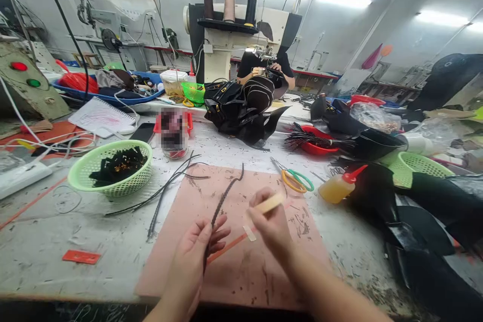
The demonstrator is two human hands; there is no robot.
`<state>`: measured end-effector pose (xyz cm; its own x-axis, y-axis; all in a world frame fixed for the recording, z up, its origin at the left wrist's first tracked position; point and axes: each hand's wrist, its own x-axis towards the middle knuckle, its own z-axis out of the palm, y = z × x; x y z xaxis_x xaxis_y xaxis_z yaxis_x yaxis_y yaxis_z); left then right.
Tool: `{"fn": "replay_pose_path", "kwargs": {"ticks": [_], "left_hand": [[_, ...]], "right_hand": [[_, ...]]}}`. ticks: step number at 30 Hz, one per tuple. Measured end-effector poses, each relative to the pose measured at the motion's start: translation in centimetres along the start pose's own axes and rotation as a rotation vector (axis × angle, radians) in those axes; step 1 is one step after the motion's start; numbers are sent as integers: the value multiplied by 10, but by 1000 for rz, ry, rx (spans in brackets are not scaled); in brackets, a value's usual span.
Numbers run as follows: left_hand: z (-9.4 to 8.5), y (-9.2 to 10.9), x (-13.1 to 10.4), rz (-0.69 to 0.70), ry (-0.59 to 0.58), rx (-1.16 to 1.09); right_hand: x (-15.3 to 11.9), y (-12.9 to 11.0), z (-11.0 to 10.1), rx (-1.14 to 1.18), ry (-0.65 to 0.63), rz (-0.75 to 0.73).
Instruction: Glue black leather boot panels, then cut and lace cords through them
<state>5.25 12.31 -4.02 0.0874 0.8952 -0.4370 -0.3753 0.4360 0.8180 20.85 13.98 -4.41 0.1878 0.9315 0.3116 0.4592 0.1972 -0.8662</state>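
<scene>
A thin dark braided cord (225,193) runs up from my left hand (204,239), pinched between thumb and fingers over a pink mat (188,201). My right hand (268,219), a little blurred, is closed round a pale flat stick (270,203) just right of the cord. On the mat between the hands lie a small pale strip (249,233) and an orange line or strip (230,248). Several more dark cords (166,188) lie at the mat's left edge. Scissors (294,181) with orange and green handles rest at its upper right.
A green basket (113,183) of black pieces stands left. A glue bottle (337,188) and black leather pieces (415,216) are right. Farther back are a red tray (317,147) of cords, a black bag (226,105), and a person (285,68) behind a sewing machine (217,50).
</scene>
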Motion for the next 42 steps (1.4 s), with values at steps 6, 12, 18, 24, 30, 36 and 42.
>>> {"fn": "replay_pose_path", "kwargs": {"ticks": [6,12,18,24,30,36,42], "left_hand": [[8,-17,-10,-61,-150,-113],[2,-22,-8,-44,-147,-79],[0,-21,-9,14,-176,-62],[6,-20,-15,18,-148,-135],[8,-15,-20,-15,-92,-195],[7,-14,-24,-24,-143,-224],[5,-14,-25,12,-148,-205]], "right_hand": [[-45,-10,24,233,127,-209],[-45,-5,30,143,97,-367],[-38,-8,20,11,78,-519],[-35,-12,6,-105,-52,-310],[-45,-16,4,324,-4,23],[-51,-27,14,732,-108,275],[-48,-30,18,765,-110,355]]}}
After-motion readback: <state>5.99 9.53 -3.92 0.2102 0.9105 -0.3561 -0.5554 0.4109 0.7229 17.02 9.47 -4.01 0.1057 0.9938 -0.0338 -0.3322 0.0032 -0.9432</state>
